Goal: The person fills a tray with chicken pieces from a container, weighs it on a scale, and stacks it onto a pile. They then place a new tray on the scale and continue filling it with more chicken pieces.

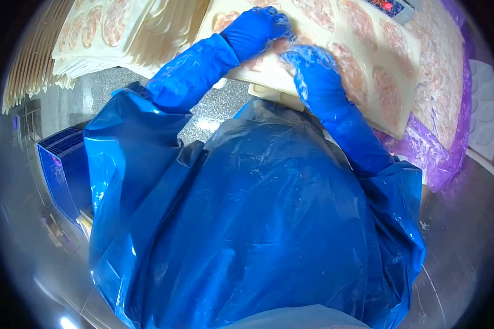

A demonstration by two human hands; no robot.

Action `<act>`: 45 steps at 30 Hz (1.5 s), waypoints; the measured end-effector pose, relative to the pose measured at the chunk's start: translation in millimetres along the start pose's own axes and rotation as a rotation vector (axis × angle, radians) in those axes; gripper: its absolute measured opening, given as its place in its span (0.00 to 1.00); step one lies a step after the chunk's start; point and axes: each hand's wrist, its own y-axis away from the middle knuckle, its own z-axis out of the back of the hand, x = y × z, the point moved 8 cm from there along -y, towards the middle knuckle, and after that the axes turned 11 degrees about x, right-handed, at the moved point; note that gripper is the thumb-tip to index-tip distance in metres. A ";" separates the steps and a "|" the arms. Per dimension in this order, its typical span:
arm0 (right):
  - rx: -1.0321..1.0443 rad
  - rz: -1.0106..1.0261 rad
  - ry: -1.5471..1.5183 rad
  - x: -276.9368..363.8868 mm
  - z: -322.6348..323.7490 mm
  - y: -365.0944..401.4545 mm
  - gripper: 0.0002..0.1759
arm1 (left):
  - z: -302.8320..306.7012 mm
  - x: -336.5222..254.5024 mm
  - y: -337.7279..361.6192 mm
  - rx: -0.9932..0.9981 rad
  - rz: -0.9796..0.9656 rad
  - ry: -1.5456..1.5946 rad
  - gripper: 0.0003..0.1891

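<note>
Both my hands wear blue gloves with clear plastic over them. They are over a white tray (362, 55) whose oval hollows hold pale pink minced meat (348, 66). My left hand (269, 27) is at the tray's upper left part, its fingers curled down onto the meat. Close by on its right, my right hand (310, 63) rests over the same part of the tray with bent fingers. Whether either hand has meat between its fingers is hidden by the gloves and the angle.
Stacked white trays with filled ovals (101, 33) stand at the upper left. A purple plastic sheet (450, 159) with a mass of minced meat (439, 71) lies on the right, beside an empty moulded tray (483, 104). A blue crate (66, 170) is at the left.
</note>
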 end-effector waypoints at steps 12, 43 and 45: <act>-0.025 0.075 0.171 16.9 3.2 22.0 0.21 | -6.6 -24.1 23.9 -0.140 0.020 -0.097 0.17; -0.021 -0.126 0.359 24.1 15.5 70.2 0.42 | -25.5 -89.0 60.8 0.105 0.062 -0.008 0.38; -0.026 -0.119 0.335 27.1 14.6 67.2 0.42 | -27.2 -85.2 62.6 0.111 0.055 -0.023 0.36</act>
